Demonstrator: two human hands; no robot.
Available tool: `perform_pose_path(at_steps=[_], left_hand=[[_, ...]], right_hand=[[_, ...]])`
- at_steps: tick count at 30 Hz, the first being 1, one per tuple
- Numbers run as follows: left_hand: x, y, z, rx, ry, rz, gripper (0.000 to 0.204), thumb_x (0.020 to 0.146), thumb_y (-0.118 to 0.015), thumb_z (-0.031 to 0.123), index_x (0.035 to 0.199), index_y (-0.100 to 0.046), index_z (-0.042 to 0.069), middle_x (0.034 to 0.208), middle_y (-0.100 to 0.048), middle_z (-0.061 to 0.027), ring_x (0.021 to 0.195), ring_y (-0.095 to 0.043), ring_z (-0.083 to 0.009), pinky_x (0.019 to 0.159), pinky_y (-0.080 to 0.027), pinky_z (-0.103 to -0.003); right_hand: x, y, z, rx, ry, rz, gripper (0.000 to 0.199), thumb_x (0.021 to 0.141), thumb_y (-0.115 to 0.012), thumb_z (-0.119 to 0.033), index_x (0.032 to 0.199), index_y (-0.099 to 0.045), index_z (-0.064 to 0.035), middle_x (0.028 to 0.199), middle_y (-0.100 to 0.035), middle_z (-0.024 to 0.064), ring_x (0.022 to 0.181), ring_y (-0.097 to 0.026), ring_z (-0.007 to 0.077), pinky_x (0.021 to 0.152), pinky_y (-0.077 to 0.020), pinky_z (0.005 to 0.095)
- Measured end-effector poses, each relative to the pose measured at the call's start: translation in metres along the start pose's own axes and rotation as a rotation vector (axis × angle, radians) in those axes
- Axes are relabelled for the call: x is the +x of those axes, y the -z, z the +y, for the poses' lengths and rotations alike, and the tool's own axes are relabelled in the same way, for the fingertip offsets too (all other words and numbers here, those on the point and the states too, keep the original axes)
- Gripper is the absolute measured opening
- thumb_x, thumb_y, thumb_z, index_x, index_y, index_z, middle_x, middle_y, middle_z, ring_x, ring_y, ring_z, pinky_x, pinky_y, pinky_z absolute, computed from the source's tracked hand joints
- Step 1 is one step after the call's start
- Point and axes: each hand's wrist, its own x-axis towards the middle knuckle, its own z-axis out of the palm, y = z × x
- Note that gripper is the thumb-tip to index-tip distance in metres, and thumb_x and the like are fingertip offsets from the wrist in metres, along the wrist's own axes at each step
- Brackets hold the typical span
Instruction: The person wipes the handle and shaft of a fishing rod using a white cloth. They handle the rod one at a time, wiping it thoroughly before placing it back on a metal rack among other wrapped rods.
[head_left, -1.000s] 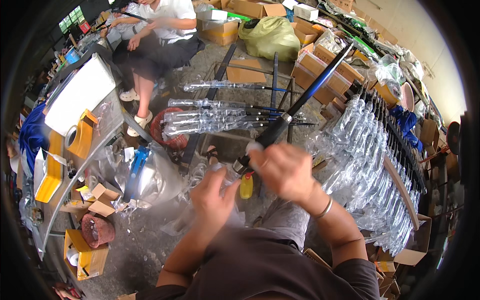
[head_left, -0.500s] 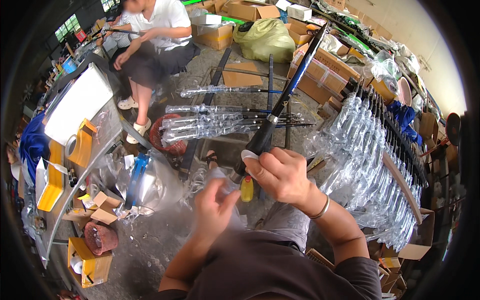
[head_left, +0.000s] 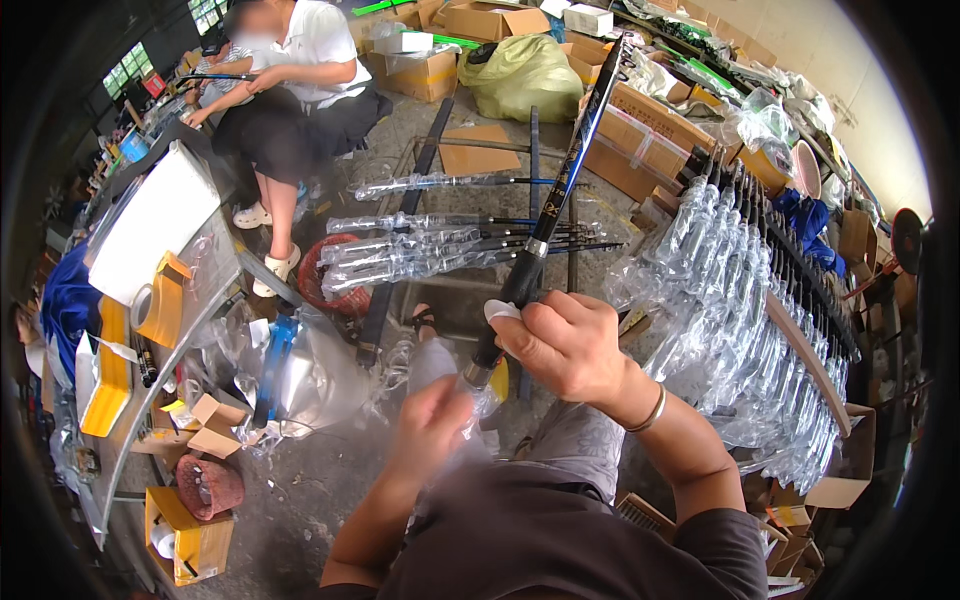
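Daylight is coming through windows [head_left: 128, 62] at upper left, falling on a grey concrete floor [head_left: 300, 490]. A bench [head_left: 170, 330] is running along the left. Cardboard boxes [head_left: 640, 140] are lining the pale wall [head_left: 850, 50], and another person [head_left: 290, 80] is sitting beyond

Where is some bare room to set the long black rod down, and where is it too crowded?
Bare concrete floor shows between the small cardboard boxes and the person's left arm. The metal rack holding plastic-sleeved rods keeps open bars at its far end. Crowded: the bagged rods on the right and the cluttered grey table on the left.
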Motion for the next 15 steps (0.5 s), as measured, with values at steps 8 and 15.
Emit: perform_pose_path(at_steps=[8,15], left_hand=[[0.001,0.007,0.001,-0.282,0.231,-0.191,0.052,0.090,-0.054,0.043,0.105,-0.052,-0.007,0.060,-0.046,-0.0023,0.044,-0.037,-0.0061,0.039,-0.029,-0.021],[0.006,0.017,-0.004,-0.537,0.340,-0.399,0.058,0.089,-0.052,0.047,0.105,-0.051,-0.009,0.056,-0.041,-0.0009,0.040,-0.034,-0.0066,0.038,-0.028,-0.023]], right_hand=[[-0.003,0.003,-0.001,0.045,0.035,-0.032,0.028,0.062,-0.072,-0.005,0.088,-0.063,-0.0022,0.062,-0.042,0.0000,0.050,-0.046,0.0130,0.039,-0.0370,0.0258],[-0.004,-0.001,0.003,0.035,0.004,0.009,0.030,0.066,-0.072,-0.012,0.094,-0.063,-0.0068,0.064,-0.043,-0.0003,0.051,-0.046,0.0132,0.040,-0.0380,0.0269]])
